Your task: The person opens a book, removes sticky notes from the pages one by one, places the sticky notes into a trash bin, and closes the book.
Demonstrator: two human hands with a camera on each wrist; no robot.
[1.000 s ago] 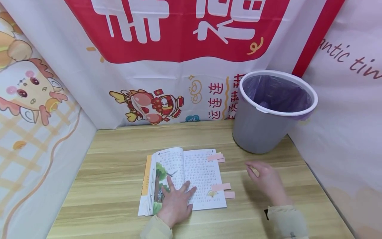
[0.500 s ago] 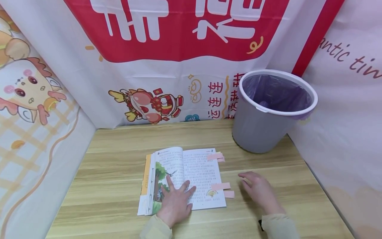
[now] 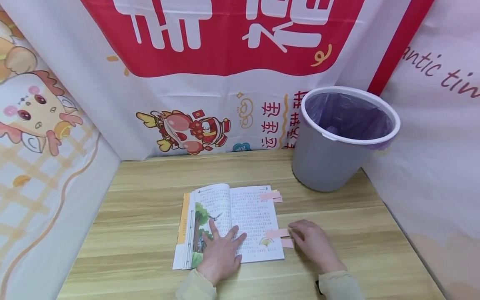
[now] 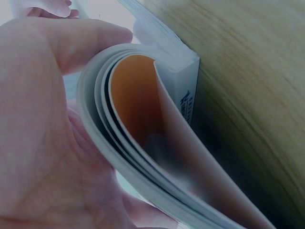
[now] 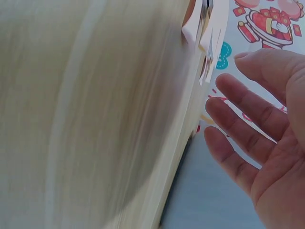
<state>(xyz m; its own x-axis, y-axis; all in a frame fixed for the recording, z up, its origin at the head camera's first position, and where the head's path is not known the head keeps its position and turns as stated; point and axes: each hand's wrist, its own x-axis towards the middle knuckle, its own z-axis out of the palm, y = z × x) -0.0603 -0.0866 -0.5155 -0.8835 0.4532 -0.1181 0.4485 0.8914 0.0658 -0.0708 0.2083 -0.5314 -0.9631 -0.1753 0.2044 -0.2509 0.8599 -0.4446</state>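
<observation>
An open book (image 3: 249, 212) with printed text and a tree picture lies on the wooden table. My left hand (image 3: 221, 253) presses on it near the fold, fingers spread. In the left wrist view, the book's pages (image 4: 138, 162) arch beneath that hand. Several pink sticky tabs stick out from the right page, including an upper tab (image 3: 271, 196) and a lower tab (image 3: 277, 233). Beside the lower tabs is my right hand (image 3: 315, 243), thumb and index fingertips close to them. The right wrist view shows its fingers (image 5: 245, 126) loosely bent, apart, with nothing between them.
A grey bin (image 3: 324, 162) with a purple liner stands at the table's back right. Printed cloth (image 3: 225, 96) hangs behind the wooden table (image 3: 142, 225), and more cloth flanks both sides.
My right hand has moved left from over the table to the lower pink tabs. My left hand and the book have stayed in place.
</observation>
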